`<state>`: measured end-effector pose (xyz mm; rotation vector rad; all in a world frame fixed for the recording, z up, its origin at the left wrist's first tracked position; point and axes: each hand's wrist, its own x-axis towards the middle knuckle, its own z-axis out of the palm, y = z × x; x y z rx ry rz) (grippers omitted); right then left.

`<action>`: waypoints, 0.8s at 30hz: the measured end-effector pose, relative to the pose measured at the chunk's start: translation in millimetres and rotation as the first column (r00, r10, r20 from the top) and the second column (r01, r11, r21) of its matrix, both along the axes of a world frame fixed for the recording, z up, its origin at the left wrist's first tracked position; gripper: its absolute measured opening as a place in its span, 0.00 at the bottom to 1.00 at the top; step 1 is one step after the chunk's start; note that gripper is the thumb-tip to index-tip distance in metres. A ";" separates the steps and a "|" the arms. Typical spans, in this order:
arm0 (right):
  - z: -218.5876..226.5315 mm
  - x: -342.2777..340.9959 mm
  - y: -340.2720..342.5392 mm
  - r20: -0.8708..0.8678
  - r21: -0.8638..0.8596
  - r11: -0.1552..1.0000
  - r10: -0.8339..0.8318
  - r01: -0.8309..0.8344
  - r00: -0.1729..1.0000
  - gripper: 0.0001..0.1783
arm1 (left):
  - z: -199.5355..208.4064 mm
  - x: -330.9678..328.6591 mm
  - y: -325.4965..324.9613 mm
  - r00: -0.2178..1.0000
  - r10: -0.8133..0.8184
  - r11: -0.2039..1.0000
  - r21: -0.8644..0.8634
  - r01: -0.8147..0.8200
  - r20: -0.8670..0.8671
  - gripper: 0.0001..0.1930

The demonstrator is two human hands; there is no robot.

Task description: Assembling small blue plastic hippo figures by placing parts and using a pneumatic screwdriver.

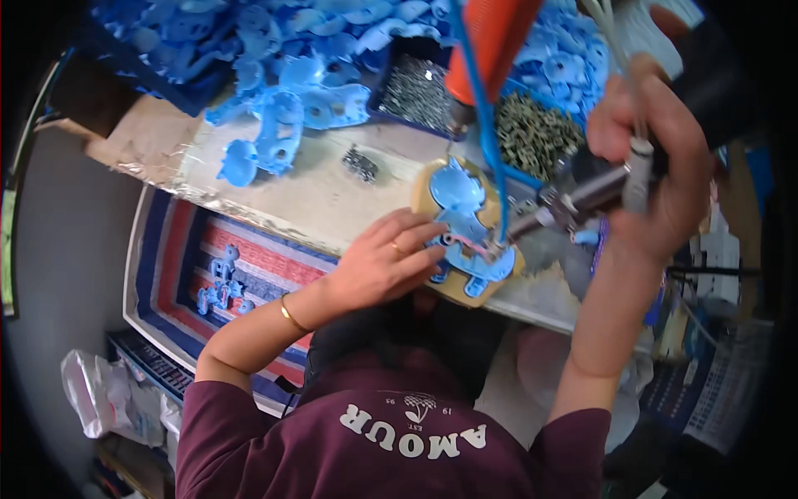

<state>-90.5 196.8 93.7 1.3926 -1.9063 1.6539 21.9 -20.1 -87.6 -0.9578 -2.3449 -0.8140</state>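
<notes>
A light-blue plastic toy-like shell (457, 187) lies hollow side up in a tan fixture (426, 195) near the table's front edge. My left hand (388, 256) bends over its left side, fingers close together and fingertips pressing on the shell. Thin pinkish wire (472, 244) crosses the shell beside those fingertips. In my right hand (657, 150), fingers wrap round a dark and silver gun-like tool (594, 193) with a pale hose; its exact kind is unclear. The tool's nozzle reaches the right side of the shell, at the wire. Some of the shell is hidden under my left fingers.
An orange-red power screwdriver (490, 50) hangs above the fixture, a blue hose (489, 125) beside it. Bins of silver screws (416, 90) and brownish small parts (536, 133) stand behind. Blue shells (283, 125) pile up at the back. Below left, a striped-lined box (179, 274) holds blue pieces.
</notes>
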 end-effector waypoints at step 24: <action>-6.8 33.2 -50.4 0.562 -0.212 0.879 -0.249 0.428 0.789 0.21 | -13.0 1.9 16.0 0.999 0.028 0.991 -0.130 -0.022 0.045 0.19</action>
